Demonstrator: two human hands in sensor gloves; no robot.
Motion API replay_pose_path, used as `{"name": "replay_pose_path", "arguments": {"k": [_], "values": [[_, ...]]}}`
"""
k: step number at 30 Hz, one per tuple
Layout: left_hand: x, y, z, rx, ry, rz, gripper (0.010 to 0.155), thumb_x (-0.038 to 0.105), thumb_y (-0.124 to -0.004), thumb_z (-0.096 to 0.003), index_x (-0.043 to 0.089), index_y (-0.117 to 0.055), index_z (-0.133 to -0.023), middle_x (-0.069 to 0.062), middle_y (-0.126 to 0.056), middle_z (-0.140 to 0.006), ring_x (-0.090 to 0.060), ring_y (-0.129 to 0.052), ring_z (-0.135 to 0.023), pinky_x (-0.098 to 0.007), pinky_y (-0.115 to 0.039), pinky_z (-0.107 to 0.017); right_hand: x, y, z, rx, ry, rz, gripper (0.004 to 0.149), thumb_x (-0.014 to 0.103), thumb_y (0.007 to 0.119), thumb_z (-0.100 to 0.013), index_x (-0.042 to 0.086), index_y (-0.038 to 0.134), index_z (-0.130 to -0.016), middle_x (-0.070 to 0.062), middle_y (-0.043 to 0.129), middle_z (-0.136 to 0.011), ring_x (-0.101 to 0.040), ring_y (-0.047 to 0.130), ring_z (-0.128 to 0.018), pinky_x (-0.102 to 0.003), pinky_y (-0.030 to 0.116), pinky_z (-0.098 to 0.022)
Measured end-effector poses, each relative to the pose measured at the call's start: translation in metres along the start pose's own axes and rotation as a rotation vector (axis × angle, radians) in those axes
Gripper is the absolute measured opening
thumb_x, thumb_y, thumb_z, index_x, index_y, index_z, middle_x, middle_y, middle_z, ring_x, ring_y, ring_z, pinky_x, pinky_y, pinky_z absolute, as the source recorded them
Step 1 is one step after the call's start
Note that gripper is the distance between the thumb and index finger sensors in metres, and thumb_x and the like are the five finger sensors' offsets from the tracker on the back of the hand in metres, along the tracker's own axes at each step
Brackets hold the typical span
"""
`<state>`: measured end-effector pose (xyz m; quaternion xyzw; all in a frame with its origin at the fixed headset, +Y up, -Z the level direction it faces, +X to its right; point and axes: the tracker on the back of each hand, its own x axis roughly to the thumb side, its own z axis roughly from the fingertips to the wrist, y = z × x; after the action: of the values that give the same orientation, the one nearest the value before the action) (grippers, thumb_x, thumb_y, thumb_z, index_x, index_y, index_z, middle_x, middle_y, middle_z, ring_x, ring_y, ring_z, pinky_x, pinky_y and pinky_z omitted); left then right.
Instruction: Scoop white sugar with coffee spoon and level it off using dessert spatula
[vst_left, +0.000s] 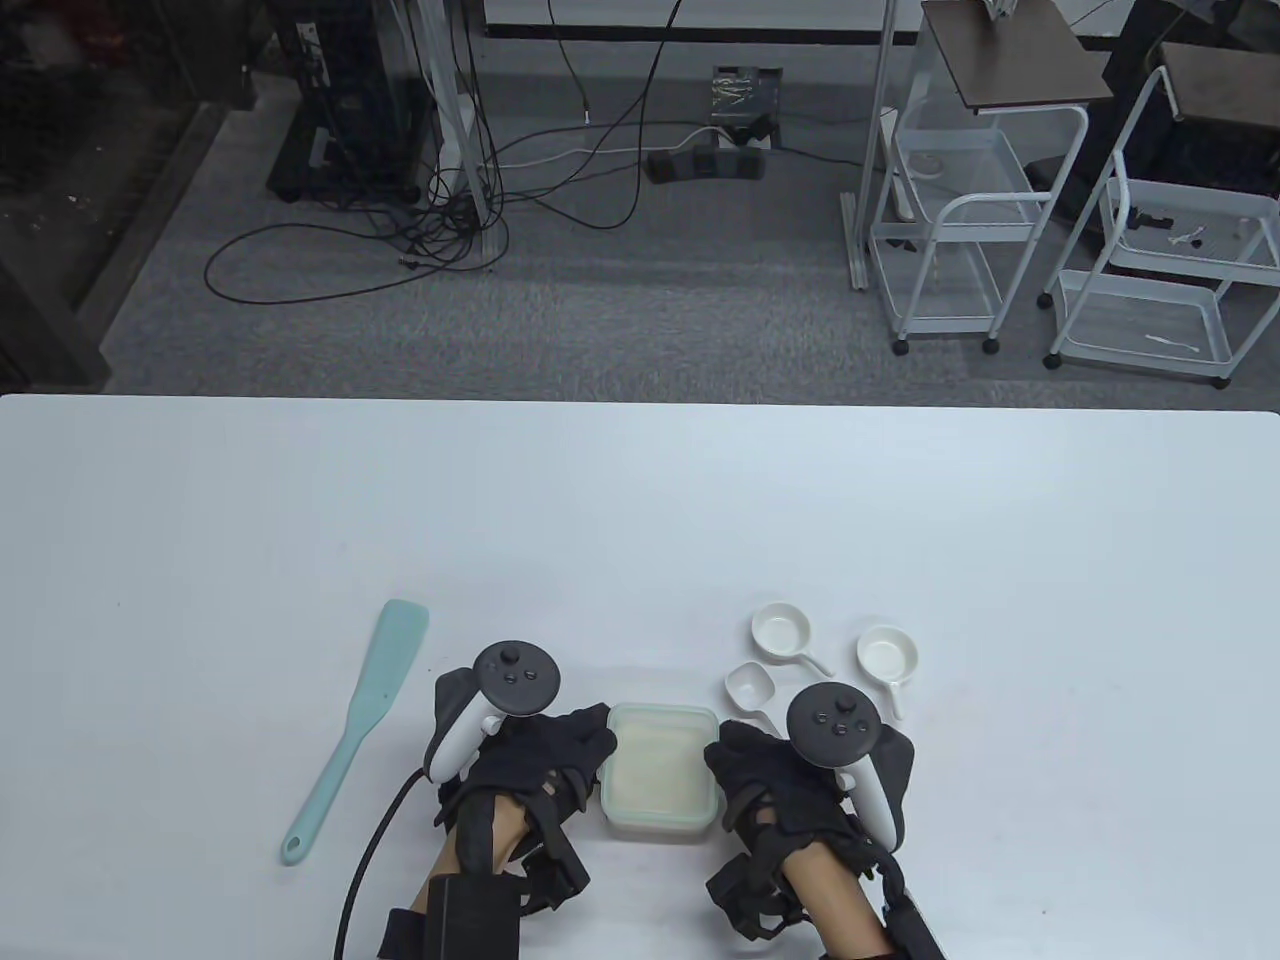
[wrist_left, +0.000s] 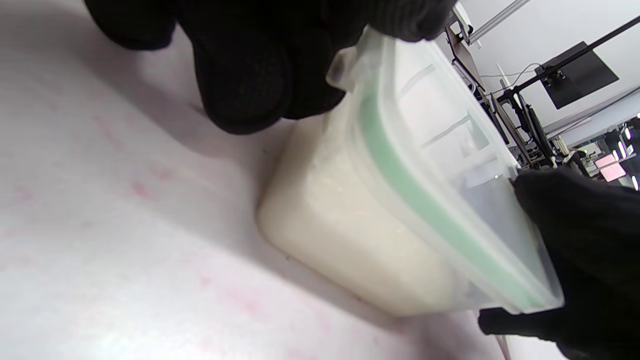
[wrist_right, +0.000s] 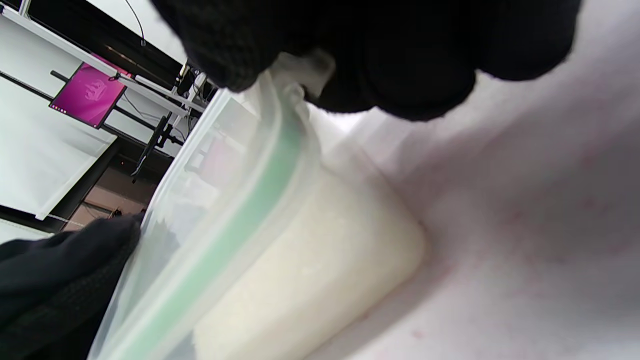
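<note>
A clear plastic container of white sugar (vst_left: 660, 768) with a green-sealed lid sits on the white table (vst_left: 640, 520) near the front edge. My left hand (vst_left: 570, 745) grips its left side and my right hand (vst_left: 735, 765) grips its right side. In the left wrist view my fingers (wrist_left: 250, 75) hold the lid's edge tab above the sugar container (wrist_left: 360, 235). In the right wrist view my fingers (wrist_right: 400, 75) hold the lid's tab on the sugar container (wrist_right: 300, 270). A mint-green dessert spatula (vst_left: 355, 725) lies to the left. Three white spoons (vst_left: 785, 640) lie behind my right hand.
Beyond the table's far edge the floor holds cables, a power strip (vst_left: 705, 160) and two white wire carts (vst_left: 960, 210). A black cable (vst_left: 375, 850) runs from my left wrist off the front edge.
</note>
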<state>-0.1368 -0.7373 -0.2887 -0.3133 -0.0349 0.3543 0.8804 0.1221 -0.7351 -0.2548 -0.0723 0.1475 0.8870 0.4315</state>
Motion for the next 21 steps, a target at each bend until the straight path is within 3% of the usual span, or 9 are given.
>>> {"name": "replay_pose_path", "arguments": {"k": [2, 8, 14, 21], "values": [[0.003, -0.001, 0.001, 0.039, -0.01, -0.035, 0.063, 0.039, -0.066, -0.0504, 0.012, -0.065, -0.107, 0.0, -0.088, -0.08, -0.025, -0.089, -0.07, -0.062, -0.067, -0.068, 0.001, 0.0, 0.0, -0.003, -0.006, 0.02, 0.05, 0.029, 0.082, -0.043, 0.002, 0.08, -0.085, -0.022, 0.092, -0.067, -0.033, 0.092, -0.048, -0.055, 0.081, -0.042], [0.005, -0.003, 0.004, 0.066, 0.003, -0.063, 0.062, 0.039, -0.066, -0.0513, 0.013, -0.066, -0.107, 0.0, -0.086, -0.086, -0.026, -0.089, -0.076, -0.064, -0.064, -0.069, 0.008, 0.003, 0.006, -0.05, -0.025, 0.117, 0.051, 0.03, 0.08, -0.044, 0.003, 0.077, -0.087, -0.021, 0.09, -0.069, -0.034, 0.09, -0.05, -0.055, 0.079, -0.043], [0.009, -0.004, 0.01, 0.145, -0.002, -0.144, 0.067, 0.041, -0.067, -0.051, 0.013, -0.056, -0.111, -0.011, -0.079, -0.101, -0.035, -0.084, -0.087, -0.065, -0.062, -0.069, 0.021, -0.003, 0.016, -0.104, -0.057, 0.301, 0.062, 0.036, 0.081, -0.044, 0.003, 0.068, -0.095, -0.027, 0.081, -0.085, -0.043, 0.087, -0.064, -0.059, 0.075, -0.049], [0.023, -0.007, 0.017, 0.271, -0.059, -0.344, 0.073, 0.042, -0.071, -0.0504, 0.012, -0.048, -0.113, -0.019, -0.065, -0.112, -0.044, -0.074, -0.096, -0.069, -0.057, -0.07, 0.025, -0.025, 0.029, -0.202, -0.111, 0.285, 0.067, 0.039, 0.079, -0.045, 0.003, 0.061, -0.099, -0.03, 0.071, -0.094, -0.051, 0.079, -0.074, -0.065, 0.068, -0.055]]}}
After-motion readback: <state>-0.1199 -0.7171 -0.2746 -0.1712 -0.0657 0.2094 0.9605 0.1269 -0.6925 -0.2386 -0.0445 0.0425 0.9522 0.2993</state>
